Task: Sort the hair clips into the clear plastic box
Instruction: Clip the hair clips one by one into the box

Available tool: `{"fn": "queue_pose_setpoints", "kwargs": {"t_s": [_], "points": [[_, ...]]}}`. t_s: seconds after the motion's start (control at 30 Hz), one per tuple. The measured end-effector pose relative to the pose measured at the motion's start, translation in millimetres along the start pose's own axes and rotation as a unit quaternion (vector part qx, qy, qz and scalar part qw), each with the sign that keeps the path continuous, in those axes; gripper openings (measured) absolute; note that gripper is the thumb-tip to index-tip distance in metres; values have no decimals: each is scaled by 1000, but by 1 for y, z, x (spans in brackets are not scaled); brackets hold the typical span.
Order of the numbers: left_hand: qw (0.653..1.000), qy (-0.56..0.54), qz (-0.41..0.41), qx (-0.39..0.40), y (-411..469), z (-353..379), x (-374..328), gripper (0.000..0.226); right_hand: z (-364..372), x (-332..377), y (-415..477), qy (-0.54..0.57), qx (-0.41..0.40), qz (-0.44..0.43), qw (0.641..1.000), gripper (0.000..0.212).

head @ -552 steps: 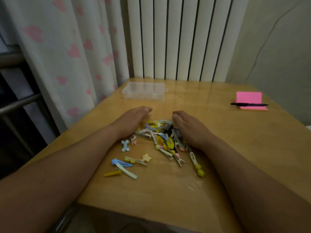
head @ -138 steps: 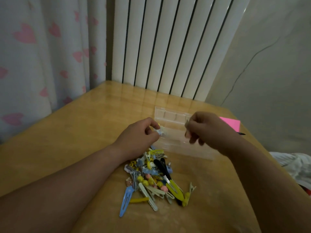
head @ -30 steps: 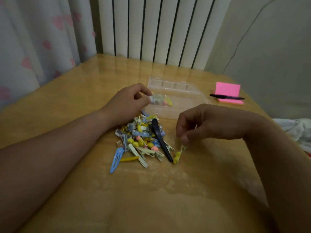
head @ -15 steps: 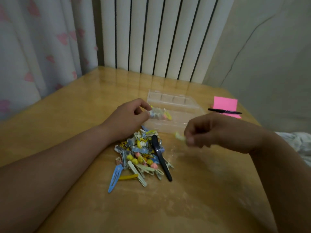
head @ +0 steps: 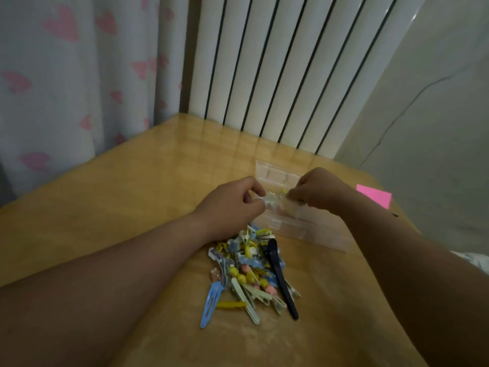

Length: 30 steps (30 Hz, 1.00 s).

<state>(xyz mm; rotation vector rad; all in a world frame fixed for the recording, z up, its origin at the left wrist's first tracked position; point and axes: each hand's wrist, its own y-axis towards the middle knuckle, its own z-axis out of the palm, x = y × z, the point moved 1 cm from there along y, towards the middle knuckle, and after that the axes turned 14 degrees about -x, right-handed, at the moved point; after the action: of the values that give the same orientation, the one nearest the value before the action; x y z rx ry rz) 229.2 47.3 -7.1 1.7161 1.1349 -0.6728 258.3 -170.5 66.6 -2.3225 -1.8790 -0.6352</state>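
A heap of coloured hair clips (head: pixel 248 271) lies on the wooden table (head: pixel 132 207), with a long black clip (head: pixel 281 282) at its right and a blue snap clip (head: pixel 210 305) at its near left. Just beyond the heap stands the clear plastic box (head: pixel 304 226), its lid open. My left hand (head: pixel 230 205) pinches a small bunch of pale clips (head: pixel 272 201) over the box's left end. My right hand (head: pixel 320 190) meets that bunch from the right, fingers pinched on a small yellowish clip that is mostly hidden.
A pink sticky-note pad (head: pixel 375 196) lies right of the box, partly behind my right arm. A white radiator (head: pixel 277 75) and a heart-print curtain (head: pixel 66 75) stand behind the table. The table's right edge runs close to my right forearm.
My right hand has lifted a yellowish clip from the heap's right side and carried it up and left to the bunch in my left hand. The left hand stays over the box.
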Motion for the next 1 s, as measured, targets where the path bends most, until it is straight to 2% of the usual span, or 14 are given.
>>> {"fn": "queue_pose_setpoints", "kwargs": {"t_s": [0.17,0.33,0.43,0.57,0.63,0.7,0.8,0.87,1.0], "points": [[1000,0,-6,3,0,0,-1,17,8,0,2,3,4,20,1000,19],[1000,3,-5,4,-1,-1,-2,18,14,-6,-1,23,-1,24,999,29],[1000,5,-4,2,-1,-1,-3,19,8,-14,-13,45,-71,4,996,34],[1000,9,-5,-3,0,0,-3,18,-13,-18,-56,138,-191,-48,971,25],[1000,11,-4,-4,0,0,-3,17,-24,-19,-86,194,-206,-70,957,23],[1000,17,1,-6,0,1,-2,17,-30,-20,-114,226,-149,-89,958,21],[1000,21,6,-9,1,1,-2,17,-29,-16,-136,189,23,-124,974,19],[1000,23,9,-14,1,0,-2,16,-22,-10,-140,178,97,-145,968,18],[999,29,17,-17,2,0,-2,16,-1,-4,-144,176,116,-184,960,21]]}}
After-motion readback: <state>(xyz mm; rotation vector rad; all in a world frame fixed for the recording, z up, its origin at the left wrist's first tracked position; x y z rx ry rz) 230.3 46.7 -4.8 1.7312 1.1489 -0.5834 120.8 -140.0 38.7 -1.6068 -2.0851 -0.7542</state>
